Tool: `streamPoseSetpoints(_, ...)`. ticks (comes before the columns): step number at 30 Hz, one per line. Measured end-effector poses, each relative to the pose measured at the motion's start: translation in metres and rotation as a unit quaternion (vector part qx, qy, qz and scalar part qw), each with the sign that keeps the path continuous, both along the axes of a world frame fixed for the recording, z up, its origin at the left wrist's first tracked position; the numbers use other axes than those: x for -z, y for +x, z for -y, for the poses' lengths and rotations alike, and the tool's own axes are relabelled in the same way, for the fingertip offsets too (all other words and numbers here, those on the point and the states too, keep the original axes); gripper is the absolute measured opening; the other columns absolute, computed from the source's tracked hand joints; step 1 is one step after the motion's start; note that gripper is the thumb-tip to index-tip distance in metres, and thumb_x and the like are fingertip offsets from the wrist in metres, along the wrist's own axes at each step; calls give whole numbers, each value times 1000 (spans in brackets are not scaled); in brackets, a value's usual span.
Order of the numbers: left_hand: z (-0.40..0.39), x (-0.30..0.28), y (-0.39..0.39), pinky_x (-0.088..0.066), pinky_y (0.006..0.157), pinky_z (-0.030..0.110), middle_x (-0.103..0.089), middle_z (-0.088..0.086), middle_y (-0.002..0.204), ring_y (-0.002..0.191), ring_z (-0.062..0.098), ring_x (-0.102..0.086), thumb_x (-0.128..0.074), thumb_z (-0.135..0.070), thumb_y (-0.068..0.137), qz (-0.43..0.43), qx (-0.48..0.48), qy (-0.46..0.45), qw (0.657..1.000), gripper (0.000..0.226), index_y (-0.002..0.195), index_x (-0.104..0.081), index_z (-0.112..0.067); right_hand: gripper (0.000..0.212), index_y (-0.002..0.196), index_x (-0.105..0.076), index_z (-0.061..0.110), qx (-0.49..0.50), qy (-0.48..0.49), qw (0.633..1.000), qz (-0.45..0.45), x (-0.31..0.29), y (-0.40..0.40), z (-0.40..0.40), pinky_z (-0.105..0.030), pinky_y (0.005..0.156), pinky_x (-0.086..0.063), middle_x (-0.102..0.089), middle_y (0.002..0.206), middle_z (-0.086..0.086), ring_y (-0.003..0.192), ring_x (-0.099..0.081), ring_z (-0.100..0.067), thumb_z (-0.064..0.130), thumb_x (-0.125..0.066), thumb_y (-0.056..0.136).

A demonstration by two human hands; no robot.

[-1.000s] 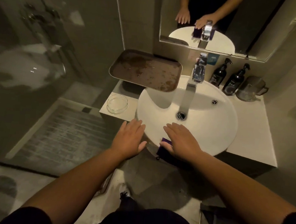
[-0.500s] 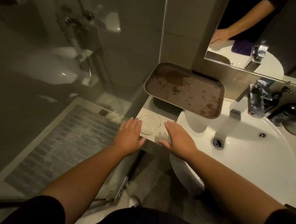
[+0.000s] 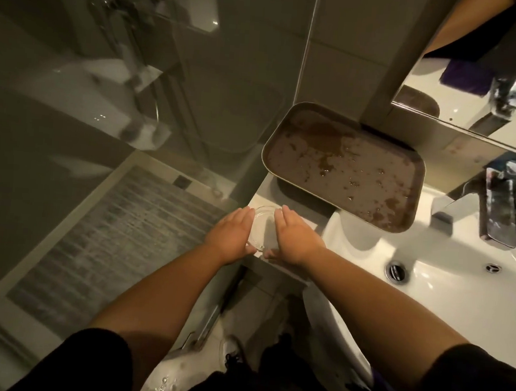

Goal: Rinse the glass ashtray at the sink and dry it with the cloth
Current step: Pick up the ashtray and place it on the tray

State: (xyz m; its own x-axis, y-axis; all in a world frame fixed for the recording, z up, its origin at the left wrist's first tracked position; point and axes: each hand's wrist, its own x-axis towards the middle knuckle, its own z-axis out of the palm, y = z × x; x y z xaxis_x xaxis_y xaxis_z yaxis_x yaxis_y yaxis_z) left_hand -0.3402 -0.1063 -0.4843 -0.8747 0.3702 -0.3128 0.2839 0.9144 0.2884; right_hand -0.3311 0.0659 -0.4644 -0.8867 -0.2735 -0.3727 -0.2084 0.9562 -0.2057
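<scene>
I count two hands: my left hand [image 3: 231, 234] and my right hand [image 3: 293, 236], both flat-fingered. Between their fingers sits one glass ashtray [image 3: 262, 222]. Beyond my right fingertips I count one brown tray [image 3: 343, 165], spotted with droplets. Farther off to the right of those fingers, one white sink [image 3: 444, 285] with one drain [image 3: 396, 271], one overflow hole [image 3: 493, 268] and one chrome tap [image 3: 497, 210]. Up past the tray, one mirror [image 3: 481, 88]. Left of my left fingers, one ribbed shower mat [image 3: 121, 232].
</scene>
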Motion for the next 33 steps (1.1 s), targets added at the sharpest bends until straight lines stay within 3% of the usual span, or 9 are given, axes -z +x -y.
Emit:
streamPoseSetpoints(5, -6, 3, -8, -39, 108, 39, -31, 6, 155, 137, 25, -37, -76, -37, 79, 49, -28, 42, 998, 94, 151, -21, -12, 109, 156, -7, 15, 17, -12, 998, 51, 12, -8, 1, -40, 117, -28, -9, 165, -11, 147, -23, -30, 50, -75, 79)
streamPoseSetpoints(7, -5, 5, -7, -38, 109, 38, -26, 5, 158, 139, 25, -35, -75, -37, 80, 54, -34, 49, 997, 96, 153, -18, -12, 109, 156, -8, 15, 37, -27, 997, 63, 14, -11, 2, -39, 115, -33, -9, 164, -12, 146, -28, -30, 46, -78, 77)
streamPoseSetpoints(11, -6, 6, -4, -38, 108, 36, -26, 5, 158, 138, 25, -37, -76, -38, 80, 60, -54, 67, 994, 98, 154, -17, -12, 106, 154, -15, 13, 53, -54, 995, 57, 14, -12, 1, -36, 110, -40, -28, 153, -10, 135, -39, -28, 42, -81, 75)
streamPoseSetpoints(17, 0, -8, 2, -37, 106, 30, -26, 4, 157, 138, 22, -40, -79, -36, 78, 58, -77, 111, 989, 98, 154, -20, -14, 108, 154, -18, 8, 36, -99, 993, 58, 0, -12, -3, -36, 112, -36, -25, 156, -11, 138, -36, -29, 43, -82, 74)
streamPoseSetpoints(23, -8, -44, 8, -24, 108, 20, -19, 3, 161, 144, 18, -29, -74, -32, 85, -8, -71, 154, 985, 93, 155, -16, -13, 99, 149, -29, 12, 15, -170, 985, -15, -40, -5, -29, -30, 110, -34, -27, 156, -7, 139, -37, -25, 44, -83, 73)
streamPoseSetpoints(28, -30, -74, -17, -31, 110, 28, -18, -2, 162, 143, 17, -32, -71, -41, 85, -59, -41, 170, 983, 93, 156, -17, -18, 99, 151, -28, 8, 9, -186, 980, -75, -80, -20, -59, -26, 112, -28, -24, 159, -9, 143, -30, -23, 44, -82, 75)
streamPoseSetpoints(33, -65, -88, -80, -39, 110, 37, -27, 1, 159, 138, 21, -40, -74, -44, 80, -76, -11, 145, 986, 94, 154, -22, -17, 100, 151, -32, 10, 46, -188, 976, -99, -95, -64, -91, -32, 114, -29, -24, 161, -8, 145, -29, -23, 46, -82, 73)
